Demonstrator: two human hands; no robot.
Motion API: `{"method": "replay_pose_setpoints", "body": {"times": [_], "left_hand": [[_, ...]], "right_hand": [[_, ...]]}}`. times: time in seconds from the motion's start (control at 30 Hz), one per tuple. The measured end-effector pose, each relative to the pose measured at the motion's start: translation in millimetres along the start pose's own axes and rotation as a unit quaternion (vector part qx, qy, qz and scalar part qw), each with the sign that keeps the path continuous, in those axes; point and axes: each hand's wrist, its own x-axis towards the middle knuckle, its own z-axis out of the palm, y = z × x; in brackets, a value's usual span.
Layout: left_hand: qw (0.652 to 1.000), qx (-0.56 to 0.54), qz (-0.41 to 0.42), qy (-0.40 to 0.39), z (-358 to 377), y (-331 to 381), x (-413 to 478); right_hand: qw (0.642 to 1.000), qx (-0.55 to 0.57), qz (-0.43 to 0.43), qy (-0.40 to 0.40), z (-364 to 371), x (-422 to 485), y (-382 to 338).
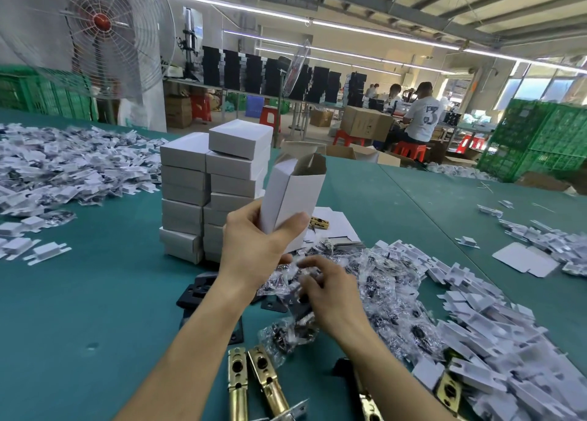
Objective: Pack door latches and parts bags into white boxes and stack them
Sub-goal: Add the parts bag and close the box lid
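Matt white cardboard box (pixel 293 195), glossy brass-coloured metal latches (pixel 254 385), crinkly clear plastic bags (pixel 374 290), teal cloth table (pixel 79 309).

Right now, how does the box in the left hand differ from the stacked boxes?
The held box, gripped by the left hand, is open on top, flaps up; the stacked boxes are closed. The held box stands on end, tilted; the stacked boxes lie flat. Both are white cardboard.

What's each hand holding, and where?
Left hand grips the open white box by its lower end. Right hand is in the parts bags, blurred; grip cannot be told.
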Motion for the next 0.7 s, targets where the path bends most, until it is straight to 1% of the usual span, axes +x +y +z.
{"method": "replay_pose_setpoints", "body": {"times": [0.1,0.2,0.27,0.37,0.47,0.53,0.6,0.63,0.7], "left_hand": [[1.000,-0.007,0.012,-0.024,2.5,3.5,-3.0],[0.999,-0.003,0.019,-0.032,3.8,3.5,-3.4],[0.999,-0.003,0.018,-0.033,3.1,2.7,-3.6],[0.999,-0.010,0.011,-0.036,1.4,1.7,-3.6],[0.999,-0.016,-0.010,-0.044,-0.5,-1.1,-2.5],[0.998,-0.015,-0.025,-0.051,-0.9,-4.0,-2.1],[0.998,-0.012,-0.030,-0.051,-1.0,-6.2,-2.1],[0.998,-0.014,-0.031,-0.049,-1.2,-6.6,-2.1],[0.998,-0.020,-0.030,-0.047,-1.9,-5.9,-2.2]], "right_hand": [[0.998,-0.015,0.056,-0.014,-16.3,-1.7,9.3],[0.989,0.072,0.114,-0.055,-23.4,-6.6,17.3],[0.980,0.128,0.130,-0.080,-23.7,-10.2,20.7],[0.980,0.131,0.113,-0.102,-24.7,-15.1,23.4],[0.985,0.072,0.085,-0.135,-25.0,-19.0,20.5],[0.987,-0.039,0.033,-0.151,-21.7,-21.3,19.6],[0.975,-0.151,-0.032,-0.162,-15.0,-22.8,21.5],[0.968,-0.181,-0.058,-0.165,-11.8,-23.9,22.2],[0.961,-0.203,-0.097,-0.163,-7.5,-24.5,24.1]]}}
